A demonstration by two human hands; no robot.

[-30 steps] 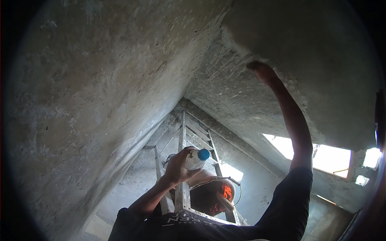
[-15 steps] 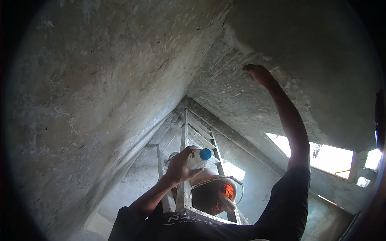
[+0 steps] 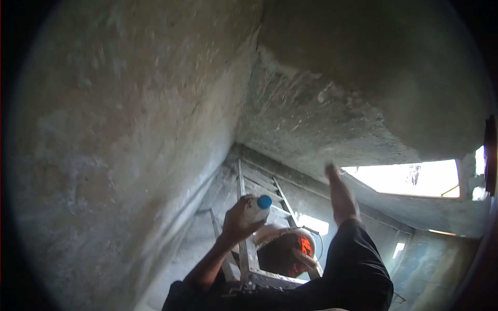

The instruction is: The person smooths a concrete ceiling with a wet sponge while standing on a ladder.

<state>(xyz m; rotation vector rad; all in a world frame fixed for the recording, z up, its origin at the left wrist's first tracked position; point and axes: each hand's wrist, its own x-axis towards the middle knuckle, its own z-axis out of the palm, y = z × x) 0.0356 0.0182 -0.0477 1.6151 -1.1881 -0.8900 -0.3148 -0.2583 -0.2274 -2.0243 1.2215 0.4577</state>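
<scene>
My left hand (image 3: 241, 220) is wrapped round a pale plastic bottle (image 3: 258, 211) with a blue cap (image 3: 264, 201), tilted with the cap toward the upper right. Just below the bottle is a bucket (image 3: 275, 259) with orange patches inside, and a trowel-like handle seems to lie against its rim. My right hand (image 3: 332, 173) is raised ahead, near the left edge of a bright window opening. Motion blur smears its fingers, so I cannot see whether it holds anything.
A metal stepladder (image 3: 250, 254) stands close in front of me, around the bucket. A rough plastered wall (image 3: 129, 129) rises on the left, and a partly smoothed wall (image 3: 311, 114) on the right has a bright window opening (image 3: 410, 179).
My right hand has dropped from high on the right wall to beside the window opening. My view has shifted a little. The bottle stays in my left hand.
</scene>
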